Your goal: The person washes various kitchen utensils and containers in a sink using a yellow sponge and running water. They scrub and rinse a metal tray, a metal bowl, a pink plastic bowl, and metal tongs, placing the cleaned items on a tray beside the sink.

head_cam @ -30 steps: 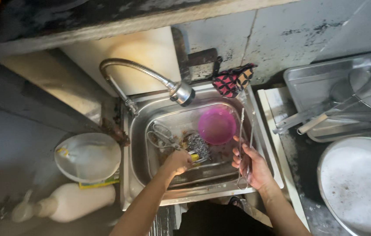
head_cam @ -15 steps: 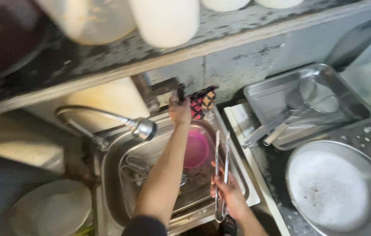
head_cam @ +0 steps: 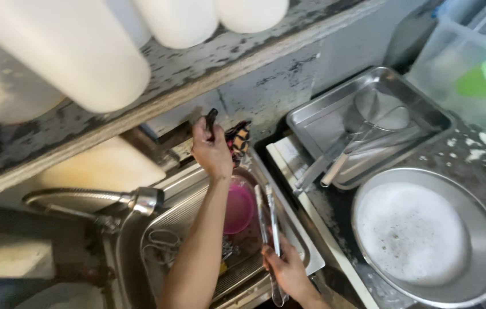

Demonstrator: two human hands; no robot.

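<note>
Left hand [head_cam: 211,150] — fingers curled around a small dark handle-like item [head_cam: 211,119] at the back edge of the sink, just beside a bunched patterned cloth [head_cam: 237,139]; what the dark item is cannot be told, as only its tip shows above the fingers.

Right hand [head_cam: 287,273] — fingers clenched around the near end of a pair of long metal tongs [head_cam: 269,220]. The tongs' long axis runs from the hand at the near rim of the sink [head_cam: 311,260] away toward the back wall, tips pointing away from the person and ending just beside a pink plastic bowl [head_cam: 238,207] in the basin; the two arms lie close together, nearly parallel.

Progress, as judged: the washing looks mid-way. The tongs are in hand over the basin, not set aside; the pink bowl, a wire whisk [head_cam: 160,247] and small items remain in the sink. To the right, a round metal basin of suds [head_cam: 420,234] stands full, and a rectangular steel tray [head_cam: 369,123] already holds utensils — possibly washed pieces, though that cannot be confirmed. Tap [head_cam: 134,201] spout hangs over the sink's left part; no running water is discernible.
</note>
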